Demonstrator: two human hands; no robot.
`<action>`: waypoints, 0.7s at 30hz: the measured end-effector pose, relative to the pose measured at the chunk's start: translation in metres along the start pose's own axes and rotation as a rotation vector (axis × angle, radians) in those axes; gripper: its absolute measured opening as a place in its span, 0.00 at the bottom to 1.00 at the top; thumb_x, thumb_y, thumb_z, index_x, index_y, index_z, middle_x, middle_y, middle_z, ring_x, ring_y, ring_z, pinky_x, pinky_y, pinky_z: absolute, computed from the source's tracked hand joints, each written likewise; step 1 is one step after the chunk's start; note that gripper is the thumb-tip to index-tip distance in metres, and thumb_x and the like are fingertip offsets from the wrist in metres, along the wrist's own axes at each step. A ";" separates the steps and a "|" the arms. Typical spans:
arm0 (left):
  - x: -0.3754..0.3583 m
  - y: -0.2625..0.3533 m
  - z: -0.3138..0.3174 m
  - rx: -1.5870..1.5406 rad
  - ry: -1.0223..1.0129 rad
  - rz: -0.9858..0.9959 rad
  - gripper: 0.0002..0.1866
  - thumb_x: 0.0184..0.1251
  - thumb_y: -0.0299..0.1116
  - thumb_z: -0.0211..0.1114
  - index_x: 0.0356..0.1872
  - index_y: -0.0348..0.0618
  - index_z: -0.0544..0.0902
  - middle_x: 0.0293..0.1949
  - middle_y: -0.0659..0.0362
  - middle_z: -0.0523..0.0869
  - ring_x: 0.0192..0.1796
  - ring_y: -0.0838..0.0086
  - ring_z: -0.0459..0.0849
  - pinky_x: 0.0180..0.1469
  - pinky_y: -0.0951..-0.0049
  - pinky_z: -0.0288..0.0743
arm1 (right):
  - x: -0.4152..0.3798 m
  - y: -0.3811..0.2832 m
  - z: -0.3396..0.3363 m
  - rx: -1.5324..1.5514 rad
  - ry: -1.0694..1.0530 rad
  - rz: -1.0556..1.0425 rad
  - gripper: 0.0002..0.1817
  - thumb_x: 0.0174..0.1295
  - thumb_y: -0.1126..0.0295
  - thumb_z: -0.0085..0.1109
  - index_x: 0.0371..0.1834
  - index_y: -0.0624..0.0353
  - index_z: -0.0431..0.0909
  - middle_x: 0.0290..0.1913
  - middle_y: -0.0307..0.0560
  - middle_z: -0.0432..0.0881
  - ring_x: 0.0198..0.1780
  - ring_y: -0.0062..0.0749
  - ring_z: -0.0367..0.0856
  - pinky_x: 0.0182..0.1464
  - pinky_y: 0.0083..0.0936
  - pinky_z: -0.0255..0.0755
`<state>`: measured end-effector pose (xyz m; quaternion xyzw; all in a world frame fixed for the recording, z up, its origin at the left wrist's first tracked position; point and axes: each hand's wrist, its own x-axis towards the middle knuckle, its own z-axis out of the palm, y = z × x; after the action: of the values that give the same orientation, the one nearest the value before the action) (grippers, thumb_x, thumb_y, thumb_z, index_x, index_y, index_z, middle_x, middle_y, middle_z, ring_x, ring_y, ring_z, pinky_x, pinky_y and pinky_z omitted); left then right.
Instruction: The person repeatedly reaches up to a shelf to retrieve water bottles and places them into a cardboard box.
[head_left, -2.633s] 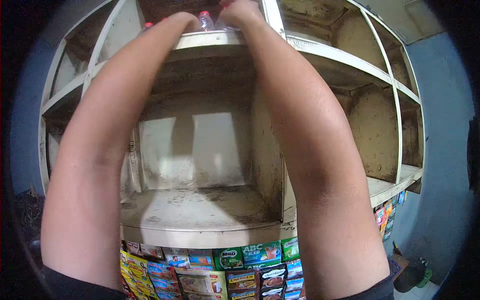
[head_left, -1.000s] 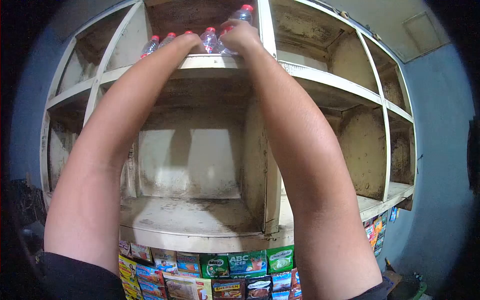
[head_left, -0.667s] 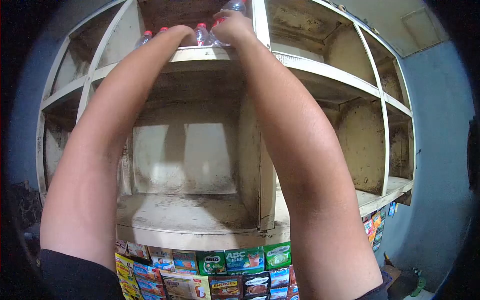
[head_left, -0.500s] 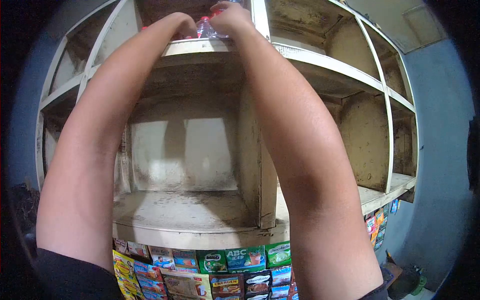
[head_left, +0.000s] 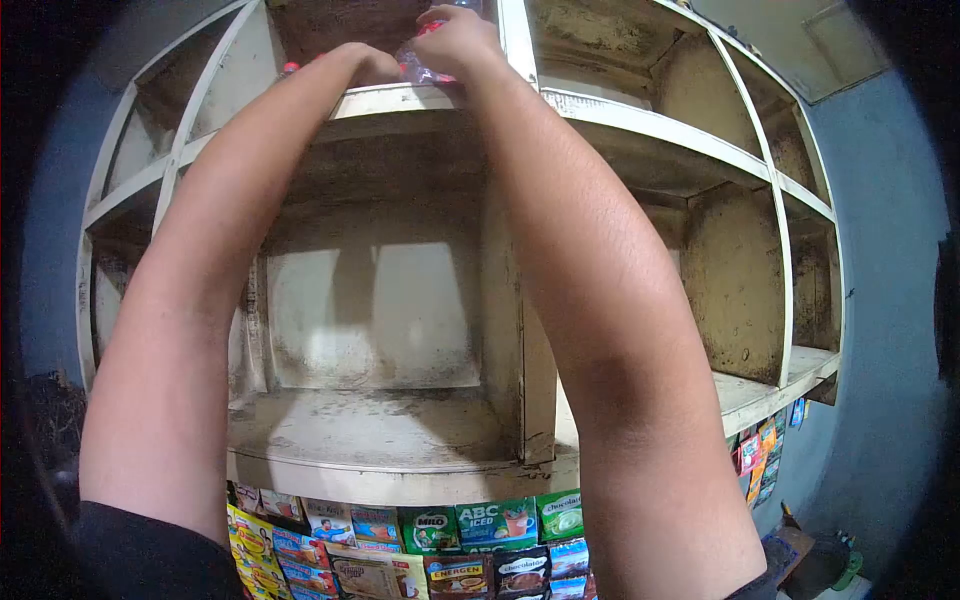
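Both my arms reach up to the upper middle compartment of a worn white wooden shelf [head_left: 420, 98]. My right hand [head_left: 458, 42] is closed around a clear plastic bottle [head_left: 420, 72] with red parts, near the right divider. Close beside it on the left, my left hand [head_left: 376, 66] is bent at the wrist next to the bottle. Its fingers are mostly hidden, so its grip cannot be made out. A red bottle cap [head_left: 290, 68] shows behind my left forearm. The top of the compartment is cut off by the picture's edge.
Stained shelf compartments surround my arms, split by upright dividers [head_left: 537, 380]. Under the lower board [head_left: 400, 485] hang rows of drink sachets [head_left: 460, 575], with more sachets [head_left: 760, 455] at the right. A blue wall [head_left: 890, 300] stands to the right.
My hands have come slightly closer together around the bottle. The red cap that showed between them is covered now, and the view has shifted a little.
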<state>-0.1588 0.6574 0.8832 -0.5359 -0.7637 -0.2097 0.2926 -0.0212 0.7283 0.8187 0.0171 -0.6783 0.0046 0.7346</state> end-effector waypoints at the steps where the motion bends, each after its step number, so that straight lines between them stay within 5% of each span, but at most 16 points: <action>1: -0.019 0.007 0.005 -0.079 0.081 0.007 0.17 0.64 0.40 0.57 0.43 0.39 0.85 0.41 0.54 0.87 0.39 0.65 0.84 0.43 0.57 0.76 | -0.002 -0.001 -0.005 0.009 -0.035 -0.030 0.28 0.45 0.68 0.64 0.55 0.42 0.81 0.59 0.62 0.77 0.61 0.49 0.76 0.65 0.32 0.71; 3: -0.033 0.013 0.007 -0.112 0.174 -0.012 0.19 0.63 0.39 0.55 0.45 0.33 0.83 0.43 0.52 0.85 0.40 0.66 0.83 0.41 0.59 0.75 | -0.002 -0.002 -0.008 0.023 -0.050 -0.042 0.27 0.46 0.67 0.63 0.56 0.43 0.81 0.59 0.64 0.75 0.61 0.50 0.76 0.65 0.33 0.70; 5: -0.026 0.006 0.005 -0.105 0.158 0.013 0.23 0.65 0.44 0.57 0.54 0.37 0.81 0.57 0.51 0.82 0.53 0.64 0.81 0.55 0.59 0.73 | -0.002 -0.002 -0.009 0.036 -0.061 -0.058 0.27 0.47 0.66 0.61 0.56 0.43 0.80 0.60 0.67 0.74 0.61 0.51 0.76 0.65 0.33 0.70; 10: -0.024 0.010 0.003 0.303 0.379 0.025 0.33 0.61 0.53 0.53 0.57 0.35 0.79 0.64 0.40 0.74 0.64 0.52 0.75 0.64 0.58 0.69 | -0.007 -0.005 -0.011 0.125 0.001 -0.059 0.27 0.52 0.65 0.57 0.60 0.44 0.77 0.55 0.71 0.74 0.59 0.56 0.75 0.65 0.36 0.69; 13: -0.033 0.011 0.003 0.099 0.572 0.002 0.35 0.61 0.55 0.52 0.57 0.31 0.78 0.62 0.39 0.76 0.65 0.50 0.74 0.66 0.58 0.68 | -0.002 -0.002 -0.010 0.180 0.026 -0.092 0.25 0.57 0.62 0.54 0.61 0.45 0.75 0.52 0.72 0.74 0.56 0.59 0.76 0.64 0.37 0.69; 14: -0.021 0.002 0.005 0.029 0.751 0.022 0.35 0.64 0.60 0.50 0.48 0.30 0.80 0.51 0.34 0.81 0.57 0.43 0.79 0.59 0.51 0.71 | 0.001 -0.002 -0.009 0.246 0.076 -0.110 0.24 0.59 0.61 0.54 0.61 0.46 0.75 0.52 0.73 0.73 0.56 0.60 0.75 0.64 0.38 0.69; 17: -0.080 0.024 0.009 -0.164 0.842 0.043 0.39 0.63 0.61 0.54 0.45 0.22 0.78 0.48 0.30 0.81 0.54 0.43 0.81 0.56 0.52 0.73 | 0.002 -0.002 -0.008 0.331 0.186 -0.162 0.23 0.63 0.60 0.49 0.63 0.47 0.72 0.51 0.73 0.72 0.54 0.59 0.75 0.61 0.42 0.69; 21: -0.091 0.019 0.009 -0.133 1.028 0.117 0.44 0.63 0.64 0.57 0.49 0.18 0.70 0.45 0.30 0.82 0.50 0.43 0.83 0.55 0.54 0.76 | 0.000 -0.001 -0.009 0.378 0.234 -0.309 0.20 0.64 0.61 0.49 0.60 0.43 0.74 0.49 0.67 0.73 0.55 0.54 0.73 0.60 0.40 0.68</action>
<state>-0.1194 0.6063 0.8161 -0.4229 -0.4751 -0.4774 0.6063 -0.0123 0.7278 0.8179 0.2565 -0.5653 0.0211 0.7837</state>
